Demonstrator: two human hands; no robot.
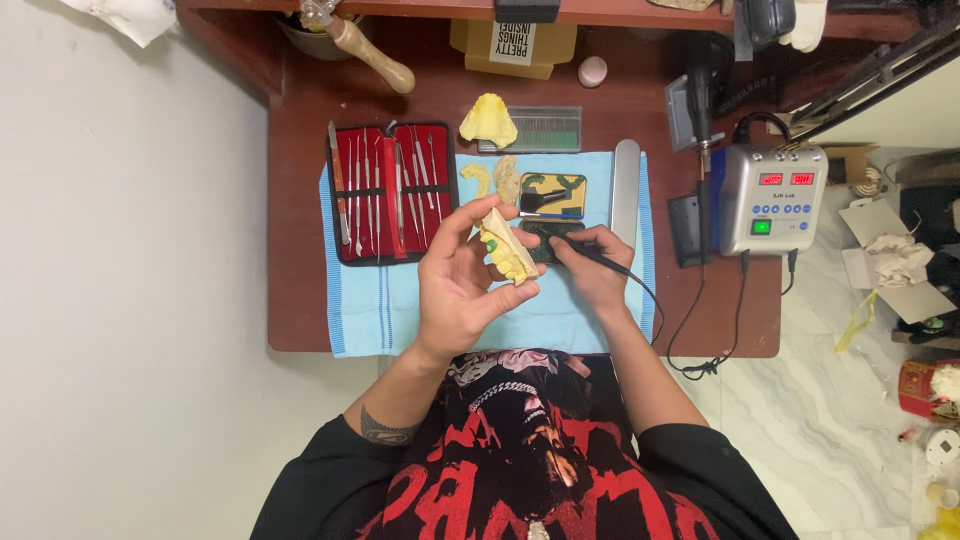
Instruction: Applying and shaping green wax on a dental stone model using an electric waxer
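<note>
Head view, item by item, as I read it from my station.

1. Left hand [462, 285]: raised over the blue cloth [360, 310], palm toward the camera, fingers curled partway. I see it gripping a yellow dental cast [503, 250] between thumb and fingertips.

2. Yellow dental cast: held above the middle of the surface [300, 200], just in front of the green tray [553, 195]. Its long axis runs on a slant, from upper left near the thumb tip down to lower right near the fingertips; the narrower end points up and away from me.

3. Right hand [590, 265]: closed around a slim black handpiece [590, 250] in a pen-like hold. The handpiece lies nearly level, its tip pointing left toward the cast; whether the tip touches the cast I cannot tell. A black cable [655, 310] trails from it off to the right.

4. Red instrument case [392, 192]: open, flat on the cloth to the left of the hands, metal tools lined up with their lengths running away from me.

5. A second yellow cast [488, 120]: beyond the cloth, well apart from the hands.

6. Grey control box [771, 198]: right side of the surface, displays lit.
</note>
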